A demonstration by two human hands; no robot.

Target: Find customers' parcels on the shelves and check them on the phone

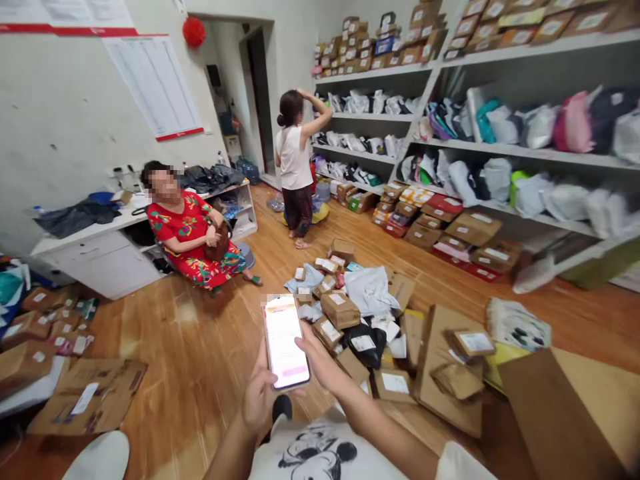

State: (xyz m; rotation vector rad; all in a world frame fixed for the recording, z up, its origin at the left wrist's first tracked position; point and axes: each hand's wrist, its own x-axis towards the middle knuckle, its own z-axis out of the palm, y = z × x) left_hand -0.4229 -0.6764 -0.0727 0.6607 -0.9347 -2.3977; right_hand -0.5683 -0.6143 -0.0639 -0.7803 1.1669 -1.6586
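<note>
Between my bare left hand (257,395) and bare right hand (319,358), one slim, bright-screened smartphone (286,345)

Both hands curl in around the phone's sides, drawn together no wider than its body, and it is all they hold. One thumb lies at the lower left of the glass, the other reaches over the right edge; I can't tell whether either presses, and most fingers are hidden behind. The phone tilts up beyond my white shirt with a black cartoon mouse (317,453), over the brown wood-plank floor (195,347), near a heap of taped brown cardboard boxes and plastic mailers (340,311).

If my grip slackened while a thumb stretched across, I judge the phone could slide out and strike the boards. A careless thumb might tap the wrong spot. Stepping forward with eyes on the screen, I could catch a foot in the heap.

Counting outward: one phone; two hands; one black plastic parcel with a white label (363,343); boxes too overlapped to number; two people, one seated in red floral clothes (175,223) beside one white desk (107,263), one standing in a white sleeveless top (295,157); one round red wall ornament (194,32).
</note>
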